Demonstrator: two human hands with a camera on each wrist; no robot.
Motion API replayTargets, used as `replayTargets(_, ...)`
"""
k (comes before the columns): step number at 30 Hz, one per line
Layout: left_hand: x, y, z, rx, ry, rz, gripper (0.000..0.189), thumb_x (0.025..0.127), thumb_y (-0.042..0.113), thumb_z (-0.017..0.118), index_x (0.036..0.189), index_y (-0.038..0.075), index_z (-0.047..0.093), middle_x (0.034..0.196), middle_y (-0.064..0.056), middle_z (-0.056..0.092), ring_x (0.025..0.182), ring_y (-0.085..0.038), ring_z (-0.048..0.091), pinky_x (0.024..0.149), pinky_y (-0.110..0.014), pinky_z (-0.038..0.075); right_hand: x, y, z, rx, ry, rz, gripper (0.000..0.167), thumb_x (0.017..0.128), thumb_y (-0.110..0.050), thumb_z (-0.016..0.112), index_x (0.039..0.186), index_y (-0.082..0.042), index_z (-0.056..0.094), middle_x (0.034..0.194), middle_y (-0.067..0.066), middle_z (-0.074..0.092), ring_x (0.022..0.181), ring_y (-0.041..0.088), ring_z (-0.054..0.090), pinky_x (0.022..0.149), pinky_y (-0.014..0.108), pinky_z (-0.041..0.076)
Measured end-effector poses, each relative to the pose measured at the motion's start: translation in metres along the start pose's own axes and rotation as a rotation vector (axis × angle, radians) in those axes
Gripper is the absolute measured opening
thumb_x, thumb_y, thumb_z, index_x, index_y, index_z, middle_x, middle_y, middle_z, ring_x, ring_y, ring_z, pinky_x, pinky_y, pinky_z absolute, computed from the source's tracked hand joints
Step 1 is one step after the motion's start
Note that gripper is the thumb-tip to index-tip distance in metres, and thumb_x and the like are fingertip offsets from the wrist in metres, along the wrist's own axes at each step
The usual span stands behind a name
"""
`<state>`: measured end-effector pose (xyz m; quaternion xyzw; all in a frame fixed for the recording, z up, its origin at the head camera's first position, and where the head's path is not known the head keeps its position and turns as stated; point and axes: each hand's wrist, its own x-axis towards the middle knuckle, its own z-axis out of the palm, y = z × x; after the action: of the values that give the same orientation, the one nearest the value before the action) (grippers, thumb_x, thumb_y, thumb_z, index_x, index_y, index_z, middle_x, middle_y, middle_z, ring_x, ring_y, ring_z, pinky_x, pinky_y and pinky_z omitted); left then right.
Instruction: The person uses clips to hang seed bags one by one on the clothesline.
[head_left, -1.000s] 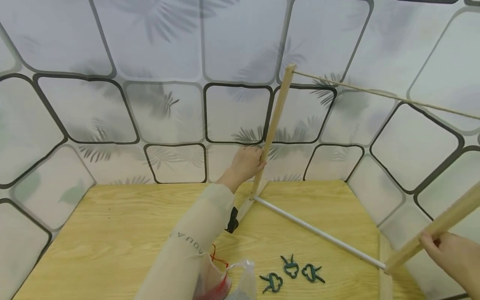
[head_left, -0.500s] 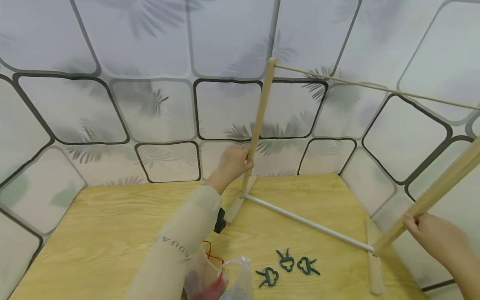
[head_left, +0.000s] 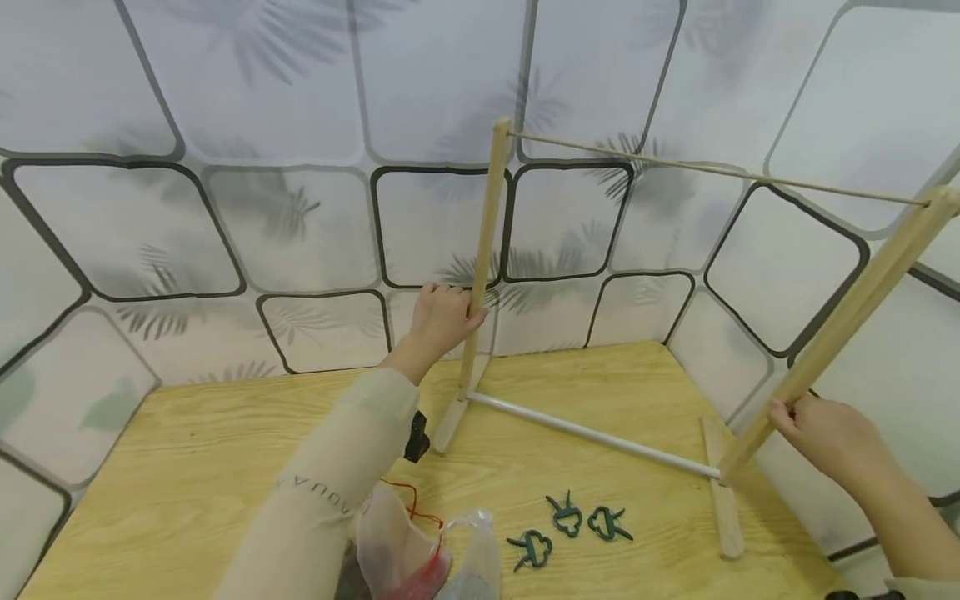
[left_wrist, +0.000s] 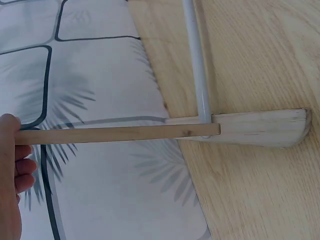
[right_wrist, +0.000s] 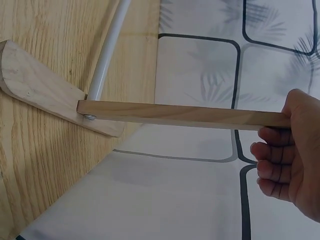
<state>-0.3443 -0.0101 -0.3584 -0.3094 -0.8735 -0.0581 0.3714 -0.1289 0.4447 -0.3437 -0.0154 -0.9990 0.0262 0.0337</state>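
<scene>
A wooden drying rack has two upright posts, a cord (head_left: 705, 167) strung between their tops, and a white rod (head_left: 592, 435) joining them low down. My left hand (head_left: 441, 319) grips the left post (head_left: 487, 225) by its lower half. My right hand (head_left: 832, 437) pinches the right post (head_left: 847, 325) between thumb and fingers. The left foot (left_wrist: 265, 128) and the right foot (right_wrist: 40, 82) appear to rest on the table. Both wrist views show the hands at the posts, away from the feet.
Several small dark green clips, one of them a clip (head_left: 566, 514), lie on the wooden table (head_left: 225, 467) in front of the rack. Beside them is a clear plastic bag (head_left: 474, 558) and a pouch with red cord (head_left: 397, 533). A patterned cloth wall (head_left: 315, 225) stands behind.
Both hands have shifted the rack left, its right end also going back. The top of the right post has come into the head view, which has moved too.
</scene>
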Motion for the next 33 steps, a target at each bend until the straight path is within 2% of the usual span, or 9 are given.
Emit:
replayTargets(3, -0.003, -0.004, 0.002, -0.028, -0.045, -0.018, 0.038, 0.09, 0.034, 0.062, 0.059, 0.014, 0.051, 0.057, 0.0, 0.055, 0.055, -0.021, 0.052, 0.062, -0.034, 0.037, 0.003, -0.001, 0.004, 0.023, -0.02, -0.01, 0.045, 0.1, -0.027, 0.029, 0.059, -0.012, 0.042, 0.052, 0.0, 0.036, 0.049, 0.016, 0.034, 0.05, 0.031, 0.028)
replayTargets(6, -0.01, -0.008, 0.005, -0.048, -0.064, -0.031, 0.037, 0.09, 0.031, 0.061, 0.06, 0.013, 0.049, 0.06, -0.001, 0.057, 0.06, -0.022, 0.055, 0.064, -0.035, 0.039, 0.007, -0.005, 0.007, 0.046, -0.021, -0.028, 0.045, 0.1, -0.026, 0.029, 0.059, -0.012, 0.04, 0.052, -0.001, 0.034, 0.048, 0.015, 0.032, 0.049, 0.03, 0.027)
replayTargets(12, -0.022, -0.018, 0.003, -0.004, 0.001, -0.038, 0.035, 0.088, 0.031, 0.061, 0.061, 0.012, 0.05, 0.063, -0.001, 0.059, 0.067, -0.024, 0.059, 0.073, -0.038, 0.045, 0.021, -0.013, 0.009, 0.025, 0.054, -0.081, 0.046, 0.1, -0.026, 0.032, 0.057, -0.013, 0.039, 0.051, -0.002, 0.034, 0.047, 0.014, 0.03, 0.046, 0.028, 0.025)
replayTargets(15, -0.026, -0.024, -0.001, 0.002, 0.013, -0.043, 0.035, 0.089, 0.03, 0.061, 0.061, 0.012, 0.05, 0.059, -0.001, 0.054, 0.061, -0.023, 0.055, 0.067, -0.037, 0.045, 0.029, -0.018, 0.007, -0.013, 0.093, -0.104, 0.046, 0.1, -0.025, 0.033, 0.056, -0.013, 0.04, 0.049, -0.002, 0.034, 0.045, 0.014, 0.03, 0.044, 0.028, 0.025)
replayTargets(18, -0.03, -0.03, -0.004, -0.008, 0.017, -0.044, 0.035, 0.089, 0.028, 0.061, 0.061, 0.012, 0.05, 0.058, -0.001, 0.051, 0.058, -0.022, 0.052, 0.06, -0.036, 0.042, 0.036, -0.023, 0.007, -0.04, 0.095, -0.107, 0.046, 0.1, -0.026, 0.032, 0.056, -0.013, 0.04, 0.049, -0.002, 0.035, 0.045, 0.014, 0.032, 0.043, 0.029, 0.027)
replayTargets(23, -0.035, -0.041, -0.007, -0.016, 0.091, -0.001, 0.033, 0.085, 0.023, 0.065, 0.059, 0.01, 0.05, 0.055, -0.002, 0.051, 0.056, -0.024, 0.052, 0.062, -0.037, 0.046, 0.048, -0.03, 0.009, -0.044, 0.088, -0.102, 0.044, 0.099, -0.026, 0.032, 0.058, -0.012, 0.043, 0.05, -0.001, 0.037, 0.046, 0.016, 0.035, 0.041, 0.031, 0.029)
replayTargets(28, -0.042, -0.053, -0.01, -0.013, 0.168, 0.034, 0.035, 0.08, 0.021, 0.068, 0.055, 0.009, 0.048, 0.051, -0.003, 0.049, 0.051, -0.023, 0.048, 0.05, -0.034, 0.041, 0.059, -0.039, 0.012, -0.013, 0.102, -0.124, 0.044, 0.099, -0.026, 0.033, 0.06, -0.011, 0.045, 0.051, 0.0, 0.037, 0.046, 0.016, 0.035, 0.042, 0.029, 0.028)
replayTargets(33, -0.051, -0.065, -0.014, -0.034, 0.169, 0.038, 0.035, 0.08, 0.02, 0.067, 0.054, 0.008, 0.048, 0.05, -0.003, 0.047, 0.048, -0.021, 0.044, 0.046, -0.032, 0.038, 0.073, -0.047, 0.016, -0.002, 0.15, -0.169, 0.044, 0.098, -0.024, 0.036, 0.056, -0.012, 0.043, 0.049, -0.001, 0.037, 0.045, 0.016, 0.034, 0.042, 0.03, 0.029)
